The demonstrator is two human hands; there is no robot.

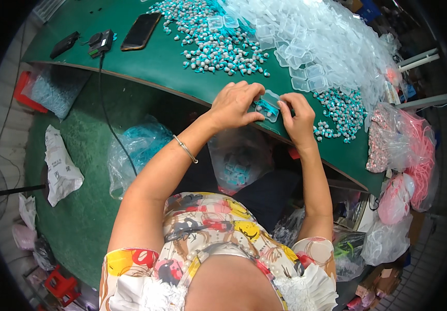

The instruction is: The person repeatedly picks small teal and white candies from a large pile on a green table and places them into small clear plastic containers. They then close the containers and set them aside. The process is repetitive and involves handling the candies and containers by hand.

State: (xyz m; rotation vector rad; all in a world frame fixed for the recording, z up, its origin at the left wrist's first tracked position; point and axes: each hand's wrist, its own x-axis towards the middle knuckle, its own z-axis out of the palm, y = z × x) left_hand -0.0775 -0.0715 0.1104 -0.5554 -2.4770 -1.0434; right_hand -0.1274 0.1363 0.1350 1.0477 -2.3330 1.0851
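Note:
A small clear plastic box (271, 97) with its lid raised is held between my two hands over the table's near edge. Inside it lie teal strands and a few pale bead-like pieces (266, 108). My left hand (235, 105) grips the box's left side with thumb and fingers. On the right side, my right hand (299, 118) pinches it between thumb and curled fingers. Just beyond my left hand spreads a pile of pale beads with teal ends (223, 58). A smaller pile of the same beads (341, 111) lies right of my right hand.
A large heap of empty clear boxes (327, 41) covers the far right of the green table (156, 70). A phone (140, 31) and a black corded device (100, 42) lie at left. Below the edge hangs a clear bag (239, 160); pink cords (419, 155) hang at right.

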